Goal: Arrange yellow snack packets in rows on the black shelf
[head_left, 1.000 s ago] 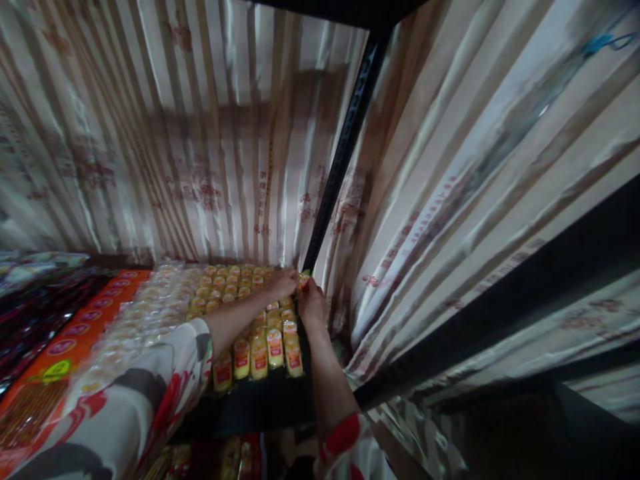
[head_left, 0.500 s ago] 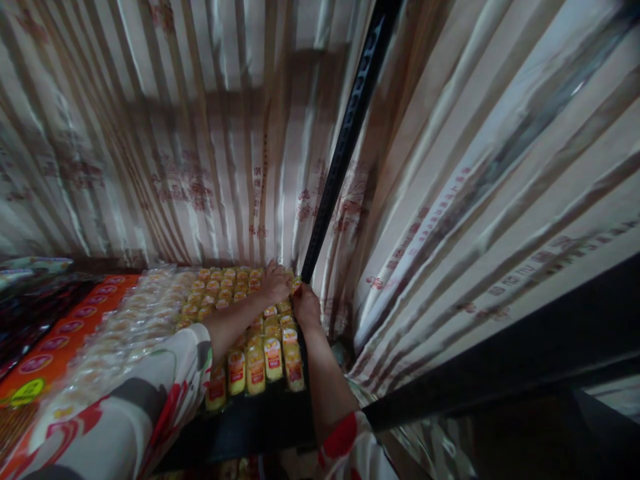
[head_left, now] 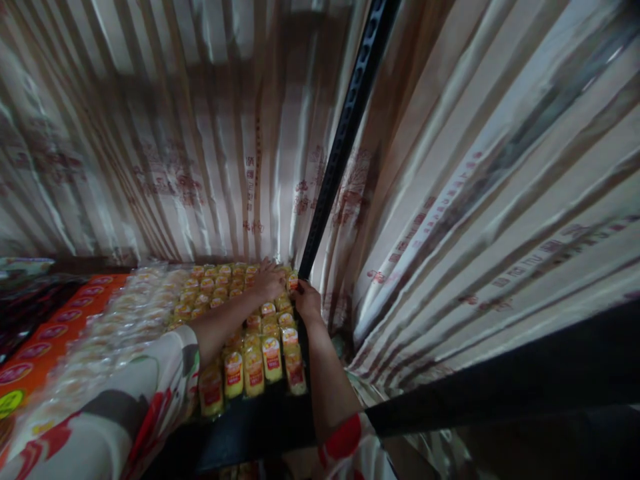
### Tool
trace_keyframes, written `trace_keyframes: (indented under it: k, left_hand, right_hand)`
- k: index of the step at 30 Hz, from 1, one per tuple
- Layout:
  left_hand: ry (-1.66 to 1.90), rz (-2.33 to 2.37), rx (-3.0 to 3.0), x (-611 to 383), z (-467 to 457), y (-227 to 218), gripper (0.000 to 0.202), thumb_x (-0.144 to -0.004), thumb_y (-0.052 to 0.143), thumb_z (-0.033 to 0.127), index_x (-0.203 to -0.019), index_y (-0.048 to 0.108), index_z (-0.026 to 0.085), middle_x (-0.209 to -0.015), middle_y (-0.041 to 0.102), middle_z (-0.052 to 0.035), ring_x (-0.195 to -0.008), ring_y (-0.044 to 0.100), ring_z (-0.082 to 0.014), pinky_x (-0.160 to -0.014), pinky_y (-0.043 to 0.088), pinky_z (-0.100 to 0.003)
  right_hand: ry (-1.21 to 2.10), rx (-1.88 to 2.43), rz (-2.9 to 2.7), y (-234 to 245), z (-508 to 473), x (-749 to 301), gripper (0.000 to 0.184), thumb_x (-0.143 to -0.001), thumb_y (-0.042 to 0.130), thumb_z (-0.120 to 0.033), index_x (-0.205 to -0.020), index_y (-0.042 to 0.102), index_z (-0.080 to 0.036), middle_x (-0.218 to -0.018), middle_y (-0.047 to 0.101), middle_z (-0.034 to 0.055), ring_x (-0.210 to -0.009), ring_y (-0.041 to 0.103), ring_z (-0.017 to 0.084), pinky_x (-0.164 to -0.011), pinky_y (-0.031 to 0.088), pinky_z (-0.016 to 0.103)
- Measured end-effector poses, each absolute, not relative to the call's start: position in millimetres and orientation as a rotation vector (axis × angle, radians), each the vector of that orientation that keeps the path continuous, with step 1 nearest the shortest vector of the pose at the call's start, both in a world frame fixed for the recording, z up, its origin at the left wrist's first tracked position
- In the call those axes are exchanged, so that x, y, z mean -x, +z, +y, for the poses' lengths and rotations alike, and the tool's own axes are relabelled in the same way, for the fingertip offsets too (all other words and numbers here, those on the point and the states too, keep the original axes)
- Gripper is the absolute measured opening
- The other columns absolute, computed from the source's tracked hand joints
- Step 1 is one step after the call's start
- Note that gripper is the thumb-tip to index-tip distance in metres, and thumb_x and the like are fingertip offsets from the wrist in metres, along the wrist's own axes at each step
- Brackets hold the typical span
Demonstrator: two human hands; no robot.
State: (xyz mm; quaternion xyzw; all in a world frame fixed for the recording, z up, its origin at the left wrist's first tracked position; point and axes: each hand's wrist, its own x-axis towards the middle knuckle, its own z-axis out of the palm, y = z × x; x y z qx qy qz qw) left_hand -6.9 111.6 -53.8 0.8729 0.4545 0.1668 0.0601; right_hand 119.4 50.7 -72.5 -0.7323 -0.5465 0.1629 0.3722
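Rows of small yellow snack packets (head_left: 254, 370) with red-and-white labels stand close together on a dark shelf (head_left: 235, 430). My left hand (head_left: 270, 280) lies over the back rows, its fingers stretched out and apart on the packets. At the back right corner, beside the upright post, my right hand (head_left: 309, 303) has its thumb and fingers closed at the edge of one yellow snack packet (head_left: 293, 283). Part of that packet shows between my two hands; the right fingertips are partly hidden.
A black slotted post (head_left: 340, 143) rises right behind my right hand. Pleated printed curtains (head_left: 200, 167) hang at the back and right. Left of the yellow packets are clear-wrapped pale packets (head_left: 135, 310), then an orange box (head_left: 60, 320). A dark rail (head_left: 500, 367) runs along the right.
The view has shifted slightly. One yellow packet in the back corner shows more plainly by my right fingers. Both hands stay at nearly the same spot on the rows.
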Motion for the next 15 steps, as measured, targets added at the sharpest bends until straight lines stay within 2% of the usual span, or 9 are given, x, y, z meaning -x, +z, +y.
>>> trace_keyframes:
  k: [3,6,11,15]
  left_hand:
    - [0.49,1.405,-2.662,8,108,-52,0.041,-0.083,0.044,0.02,-0.123,0.053,0.016,-0.126,0.056,-0.0107,-0.126,0.041,-0.0216,-0.112,0.018,-0.047]
    - [0.51,1.4,-2.648,9,103,-48,0.05,-0.081,0.046,0.017,-0.131,0.046,0.017,-0.132,0.051,-0.0109,-0.129,0.037,-0.0222,-0.111,0.02,-0.048]
    - [0.506,1.393,-2.627,10,101,-50,0.045,-0.081,0.047,0.019,-0.125,0.053,0.02,-0.134,0.048,-0.01,-0.134,0.028,-0.0262,-0.11,0.022,-0.05]
    - [0.535,1.341,-2.672,10,105,-57,0.044,-0.081,0.045,0.018,-0.124,0.054,0.019,-0.132,0.051,-0.0089,-0.132,0.032,-0.0236,-0.111,0.02,-0.05]
  right_hand:
    - [0.407,1.846,-1.381,-81,49,-119,0.039,-0.075,0.053,-0.008,-0.111,0.063,-0.019,-0.104,0.069,0.004,-0.092,0.064,0.014,-0.084,0.045,0.021]
    - [0.421,1.825,-1.363,-87,48,-117,0.039,-0.076,0.051,-0.006,-0.111,0.063,-0.018,-0.104,0.069,0.004,-0.093,0.063,0.014,-0.085,0.045,0.021]
    - [0.455,1.844,-1.364,-87,48,-114,0.042,-0.076,0.051,-0.008,-0.115,0.061,-0.022,-0.108,0.068,0.0022,-0.095,0.063,0.013,-0.084,0.045,0.02]
    - [0.444,1.911,-1.383,-83,47,-114,0.038,-0.078,0.052,-0.011,-0.113,0.062,-0.022,-0.105,0.069,0.0031,-0.093,0.063,0.014,-0.081,0.046,0.02]
